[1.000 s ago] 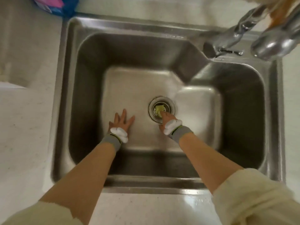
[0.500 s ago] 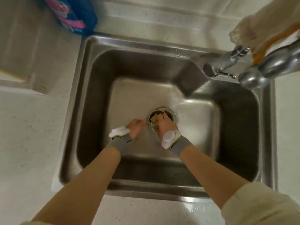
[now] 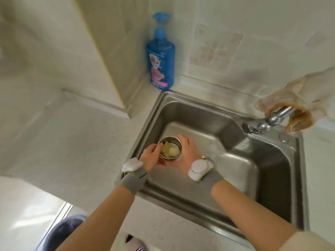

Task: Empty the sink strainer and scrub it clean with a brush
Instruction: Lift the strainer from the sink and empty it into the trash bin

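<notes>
Left hand [image 3: 151, 157] and right hand [image 3: 188, 154] curl round the strainer [image 3: 172, 140], hiding its sides; scraps [image 3: 171, 151] inside blurred.

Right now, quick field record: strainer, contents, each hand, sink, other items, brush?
strainer: metal cup, held over the sink's left side
contents: pale yellow-green scraps inside
left hand: grips the strainer's near-left rim
right hand: curled round its right side
sink: stainless; faucet at back right with a cloth draped on it
soap bottle: blue pump, on the counter by the sink's back-left corner
brush: not in view
</notes>
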A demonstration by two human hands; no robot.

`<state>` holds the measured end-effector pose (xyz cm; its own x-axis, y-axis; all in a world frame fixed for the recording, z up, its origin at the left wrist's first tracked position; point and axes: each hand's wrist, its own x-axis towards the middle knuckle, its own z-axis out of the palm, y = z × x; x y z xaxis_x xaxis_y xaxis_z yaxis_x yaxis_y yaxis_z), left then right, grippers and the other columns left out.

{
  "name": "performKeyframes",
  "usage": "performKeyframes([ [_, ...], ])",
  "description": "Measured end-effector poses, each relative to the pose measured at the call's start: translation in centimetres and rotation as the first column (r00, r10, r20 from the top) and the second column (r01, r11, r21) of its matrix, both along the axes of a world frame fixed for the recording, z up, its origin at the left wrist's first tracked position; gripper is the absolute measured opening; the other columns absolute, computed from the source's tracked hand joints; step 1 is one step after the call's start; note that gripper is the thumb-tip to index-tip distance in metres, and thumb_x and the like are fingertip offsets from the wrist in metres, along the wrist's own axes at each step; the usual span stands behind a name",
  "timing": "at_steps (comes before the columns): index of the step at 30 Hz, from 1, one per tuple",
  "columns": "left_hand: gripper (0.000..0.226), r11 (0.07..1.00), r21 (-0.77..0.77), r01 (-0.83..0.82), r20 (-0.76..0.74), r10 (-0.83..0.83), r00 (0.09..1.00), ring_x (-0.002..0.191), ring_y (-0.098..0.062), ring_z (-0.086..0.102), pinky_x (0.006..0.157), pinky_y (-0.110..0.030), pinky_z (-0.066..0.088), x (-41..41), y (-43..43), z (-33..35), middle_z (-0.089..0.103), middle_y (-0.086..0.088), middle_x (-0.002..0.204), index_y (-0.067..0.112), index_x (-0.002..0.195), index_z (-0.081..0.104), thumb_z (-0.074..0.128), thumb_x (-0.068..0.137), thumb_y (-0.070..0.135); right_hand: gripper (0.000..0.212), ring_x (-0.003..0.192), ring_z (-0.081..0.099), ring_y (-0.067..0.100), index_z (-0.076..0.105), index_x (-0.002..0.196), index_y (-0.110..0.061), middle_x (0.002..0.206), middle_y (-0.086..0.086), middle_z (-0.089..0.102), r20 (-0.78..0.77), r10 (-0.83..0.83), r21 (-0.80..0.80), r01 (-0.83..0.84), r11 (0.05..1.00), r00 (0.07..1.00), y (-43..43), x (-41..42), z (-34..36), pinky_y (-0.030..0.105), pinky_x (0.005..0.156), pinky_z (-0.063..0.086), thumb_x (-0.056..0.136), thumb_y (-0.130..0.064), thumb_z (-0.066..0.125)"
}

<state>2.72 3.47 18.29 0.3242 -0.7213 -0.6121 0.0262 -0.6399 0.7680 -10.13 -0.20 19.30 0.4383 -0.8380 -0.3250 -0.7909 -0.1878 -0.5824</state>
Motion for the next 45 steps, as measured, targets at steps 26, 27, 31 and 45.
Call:
performKeyframes([
  [26, 0.032, 0.905, 0.299, 0.303, 0.782, -0.415, 0.466, 0.11, -0.024, 0.049, 0.088, -0.032, 0.047, 27.7, 35.6, 5.7, 0.052, -0.007, 0.116, 0.016, 0.118, 0.055, 0.057, 0.086, 0.018, 0.069, 0.102, 0.06, 0.028, 0.042, 0.119, -0.009, 0.121, 0.007, 0.052, 0.047, 0.637, -0.049, -0.635, 0.771, 0.77, 29.7, 31.2, 3.3, 0.037, 0.082, 0.051, 0.065, -0.026, 0.081],
  [27, 0.034, 0.91, 0.285, 0.301, 0.776, -0.404, 0.485, 0.112, -0.024, 0.048, 0.09, -0.031, 0.046, 27.8, 36.0, 5.6, 0.052, -0.006, 0.118, 0.016, 0.12, 0.054, 0.056, 0.086, 0.015, 0.068, 0.101, 0.06, 0.028, 0.042, 0.119, -0.008, 0.12, 0.007, 0.051, 0.04, 0.645, -0.061, -0.643, 0.764, 0.763, 29.8, 31.5, 3.3, 0.037, 0.081, 0.051, 0.065, -0.025, 0.081],
  [31, 0.027, 0.954, 0.225, 0.198, 0.745, -0.3, 0.596, 0.1, -0.029, 0.057, 0.086, -0.033, 0.046, 29.4, 39.2, 5.1, 0.059, -0.011, 0.112, 0.009, 0.112, 0.057, 0.054, 0.085, 0.009, 0.066, 0.1, 0.058, 0.028, 0.043, 0.121, -0.01, 0.121, 0.005, 0.047, -0.03, 0.733, -0.079, -0.732, 0.676, 0.68, 32.5, 34.2, 2.5, 0.036, 0.075, 0.05, 0.067, -0.026, 0.079],
  [45, 0.02, 0.958, -0.05, -0.283, 0.719, 0.231, 0.656, 0.075, -0.025, 0.045, 0.07, -0.035, 0.043, 32.6, 45.7, 3.7, 0.054, -0.011, 0.084, 0.015, 0.075, 0.044, 0.064, 0.081, 0.013, 0.076, 0.114, 0.053, 0.025, 0.039, 0.129, -0.01, 0.13, 0.007, 0.044, -0.182, 0.787, -0.037, -0.804, 0.593, 0.589, 34.5, 37.7, -0.9, 0.034, 0.086, 0.05, 0.069, -0.033, 0.078],
])
